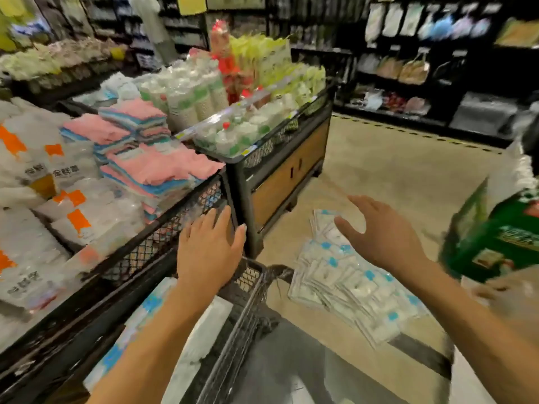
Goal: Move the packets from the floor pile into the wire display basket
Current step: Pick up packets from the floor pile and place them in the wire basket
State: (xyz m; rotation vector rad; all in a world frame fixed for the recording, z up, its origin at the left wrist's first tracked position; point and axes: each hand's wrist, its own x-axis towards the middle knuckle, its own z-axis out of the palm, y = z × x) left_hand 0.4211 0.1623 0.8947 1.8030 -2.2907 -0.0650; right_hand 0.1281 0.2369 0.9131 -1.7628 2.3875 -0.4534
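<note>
A shop aisle is shown from the head camera. The packets (344,275), white with blue tabs, lie fanned in a loose pile on the floor (393,176), just right of the wire display basket (248,290), whose black mesh corner is seen at lower centre. A few similar white-and-blue packets appear to lie already inside the basket, below the left forearm, though blur prevents certainty.

The left hand (208,246) is held flat, fingers extended and together, over the basket's near corner; its grip is released and nothing is carried. Whether it touches the rim cannot be told. The right hand (379,231) is spread wide, fingers apart, above the far part of the pile; it is likewise empty and not yet in contact with any packet.

The step in hand is judged to be the reach toward the pile for a fresh pickup. The next move would call for the right hand to be lowered onto the overlapped packets and closed around a stack; as the film wrappers look slick, a firm pinch from both faces would probably be needed so that none slide out before the basket is reached.

A green carton (495,237) stands near the pile's right side, and folded pink cloths (157,167) fill the adjoining display bin.
</note>
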